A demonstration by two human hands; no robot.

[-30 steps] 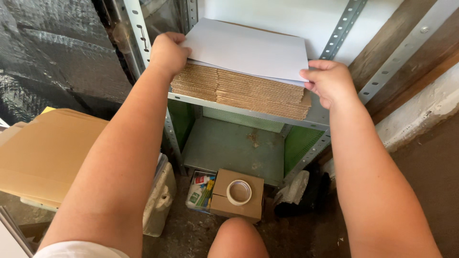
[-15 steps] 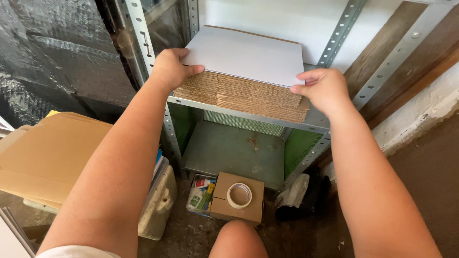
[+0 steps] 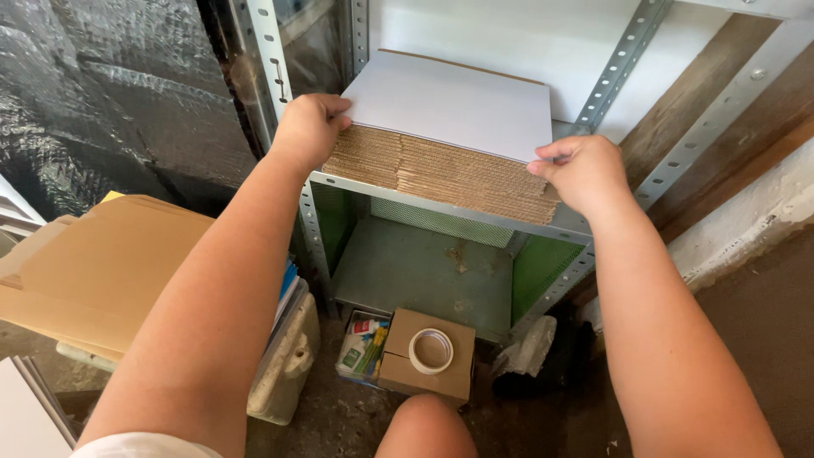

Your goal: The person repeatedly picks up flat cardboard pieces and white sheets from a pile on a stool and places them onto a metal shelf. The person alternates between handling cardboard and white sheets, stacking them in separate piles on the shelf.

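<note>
A stack of flat corrugated cardboard sheets (image 3: 441, 174) with a white top sheet (image 3: 454, 102) lies on a metal shelf (image 3: 424, 206). My left hand (image 3: 307, 129) grips the stack's left front corner, fingers curled onto the white sheet. At the right front corner my right hand (image 3: 581, 170) presses on the stack, with its fingertips on the edge of the white sheet.
Perforated metal uprights (image 3: 270, 64) frame the shelf. Below it is a green shelf (image 3: 424, 271). On the floor sit a small cardboard box with a tape roll (image 3: 431, 350), a pale plastic canister (image 3: 284, 365) and flat brown cardboard (image 3: 93, 271) at left. My knee (image 3: 424, 428) is at bottom.
The white sheet has been pushed back and down, and it now lies flat on the stack. Both hands moved down to the stack's front corners.
</note>
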